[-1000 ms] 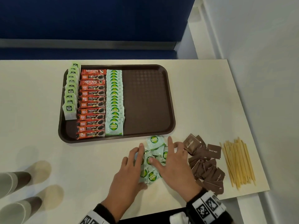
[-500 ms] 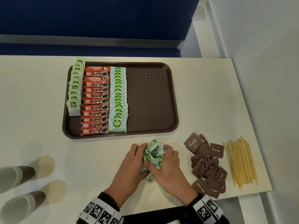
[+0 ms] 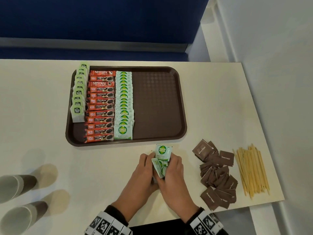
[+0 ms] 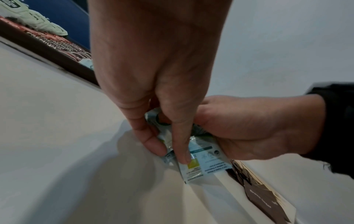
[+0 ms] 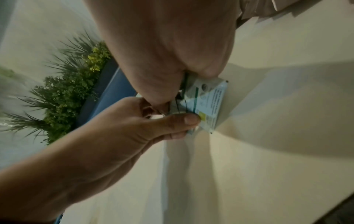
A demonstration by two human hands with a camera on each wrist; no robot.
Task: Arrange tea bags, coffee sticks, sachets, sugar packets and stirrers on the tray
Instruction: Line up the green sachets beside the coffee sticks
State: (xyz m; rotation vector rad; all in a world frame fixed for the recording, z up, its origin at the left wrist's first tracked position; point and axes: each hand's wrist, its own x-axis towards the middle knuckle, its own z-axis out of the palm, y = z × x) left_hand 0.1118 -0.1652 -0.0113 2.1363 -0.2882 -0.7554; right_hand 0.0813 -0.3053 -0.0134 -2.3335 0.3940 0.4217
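Where the cream table (image 3: 211,102) meets the near rim of the brown plastic tray (image 3: 157,106), a bunch of glossy green-and-white sachets (image 3: 161,158) is pinched upright between the left hand (image 3: 144,173) and right hand (image 3: 172,175), fingers curled round it; a second ago these lay scattered flat under spread fingers; brown sugar packets (image 3: 218,177) and wooden stirrers (image 3: 250,170) are heaped to the right, paper cups (image 3: 17,185) far left

We see even, bright overhead light in the head view, with soft shadows beside the paper cups (image 3: 18,185). Both wrist views are dimmer, motion-blurred and strongly distorted at the edges; the table (image 5: 268,166) shows broad fanned shadows.
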